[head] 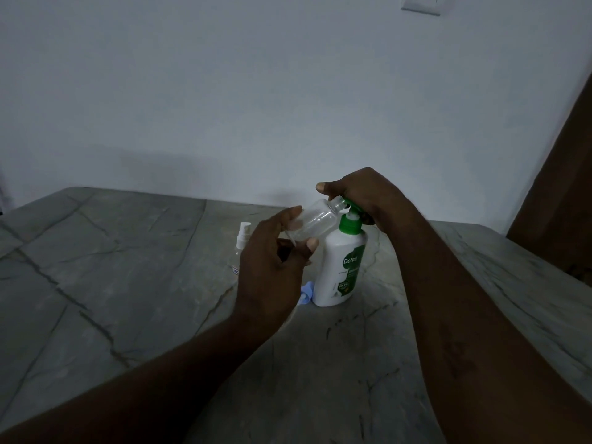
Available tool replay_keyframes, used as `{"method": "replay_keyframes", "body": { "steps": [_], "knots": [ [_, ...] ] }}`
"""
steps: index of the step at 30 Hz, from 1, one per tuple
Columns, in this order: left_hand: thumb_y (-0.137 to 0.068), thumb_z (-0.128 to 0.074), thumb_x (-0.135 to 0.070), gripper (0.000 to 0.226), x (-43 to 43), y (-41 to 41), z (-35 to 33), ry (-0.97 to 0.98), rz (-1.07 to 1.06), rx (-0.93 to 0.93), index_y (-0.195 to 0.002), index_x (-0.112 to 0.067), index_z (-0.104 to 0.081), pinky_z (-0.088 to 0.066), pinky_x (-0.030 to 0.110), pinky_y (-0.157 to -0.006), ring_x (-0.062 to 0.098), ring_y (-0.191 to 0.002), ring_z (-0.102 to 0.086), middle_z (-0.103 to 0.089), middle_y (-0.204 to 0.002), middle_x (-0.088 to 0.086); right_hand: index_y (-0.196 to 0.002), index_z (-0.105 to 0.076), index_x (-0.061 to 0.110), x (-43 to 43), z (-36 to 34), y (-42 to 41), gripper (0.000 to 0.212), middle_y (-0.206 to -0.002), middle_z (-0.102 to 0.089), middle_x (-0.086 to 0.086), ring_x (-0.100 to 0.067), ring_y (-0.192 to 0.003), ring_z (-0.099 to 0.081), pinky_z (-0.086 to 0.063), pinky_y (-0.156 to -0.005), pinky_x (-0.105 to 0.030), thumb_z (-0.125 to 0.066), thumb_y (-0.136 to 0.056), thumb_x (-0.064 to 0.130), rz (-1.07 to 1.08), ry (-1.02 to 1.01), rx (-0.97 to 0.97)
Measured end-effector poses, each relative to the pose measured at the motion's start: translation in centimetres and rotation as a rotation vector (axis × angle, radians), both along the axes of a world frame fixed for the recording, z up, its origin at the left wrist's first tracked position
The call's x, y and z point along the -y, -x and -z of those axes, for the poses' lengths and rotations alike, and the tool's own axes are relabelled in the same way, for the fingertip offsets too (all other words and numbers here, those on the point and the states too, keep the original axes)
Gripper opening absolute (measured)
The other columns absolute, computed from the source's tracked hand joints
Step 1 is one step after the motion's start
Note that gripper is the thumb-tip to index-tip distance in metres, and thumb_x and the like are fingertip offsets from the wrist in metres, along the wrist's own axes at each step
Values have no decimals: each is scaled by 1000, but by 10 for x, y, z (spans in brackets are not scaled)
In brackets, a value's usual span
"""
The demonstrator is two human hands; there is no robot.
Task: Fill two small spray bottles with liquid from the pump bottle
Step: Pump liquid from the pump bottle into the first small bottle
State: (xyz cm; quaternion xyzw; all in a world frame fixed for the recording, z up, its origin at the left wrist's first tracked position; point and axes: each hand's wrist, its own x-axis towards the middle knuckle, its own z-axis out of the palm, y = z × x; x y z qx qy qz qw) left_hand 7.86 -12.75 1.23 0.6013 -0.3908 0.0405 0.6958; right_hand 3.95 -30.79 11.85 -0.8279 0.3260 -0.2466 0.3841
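A white pump bottle (341, 267) with a green pump head and a Dettol label stands on the grey marbled table (128, 283). My right hand (362, 195) rests closed over its pump head. My left hand (272, 261) holds a clear, uncapped small spray bottle (315, 221) tilted, its open neck right at the pump's nozzle. Behind my left hand stands a second small spray bottle (242, 245), clear, upright, with its white sprayer top on. A pale blue cap-like piece (306, 294) lies on the table by the pump bottle's base, partly hidden.
A pale wall rises behind the table, with a wall plate (421, 3) at the top. A brown panel (557, 187) stands at the right edge. The room is dim.
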Motion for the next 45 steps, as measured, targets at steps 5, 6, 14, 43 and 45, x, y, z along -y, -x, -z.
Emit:
{"method": "replay_keyframes", "body": {
  "steps": [5,6,14,43,45],
  "knots": [
    [-99,-56,-33,29,0,-2,-4,69,138,-226,-117,-11,-62,-56,27,-58,18,-68,-70,-73,-99,4,-66,-56,15,0,1,0,45,-63,-52,-2,-18,-54,-45,-37,-52,-29,-81,-75,51,-4,32,3],
    [-99,-53,-36,32,0,-2,-5,87,182,-301,-114,-10,-63,-54,26,-55,19,-64,-68,-74,-97,6,-69,-60,13,-1,0,0,45,-66,-56,-1,-18,-57,-49,-39,-54,-29,-80,-76,52,-7,65,7],
    [-92,-55,-55,48,0,-4,-15,93,475,-783,-102,-10,-70,-47,29,-63,16,-60,-59,-72,-85,11,-80,-75,13,-2,-6,-1,45,-70,-68,7,-13,-67,-60,-41,-59,-28,-70,-82,58,62,293,11],
    [-97,-61,-20,43,0,1,-8,29,62,-24,-139,-19,-51,-56,22,-66,9,-83,-70,-62,-123,-10,-74,-68,11,-29,-15,11,49,-69,-58,-3,-18,-64,-51,-43,-60,-31,-71,-85,58,9,-6,215],
    [-98,-59,-20,46,0,0,-9,42,84,-56,-143,-19,-48,-54,21,-64,10,-80,-70,-62,-124,-7,-73,-68,11,-27,-14,10,43,-61,-53,0,-19,-61,-47,-41,-58,-31,-74,-86,51,-6,-17,251]
  ]
}}
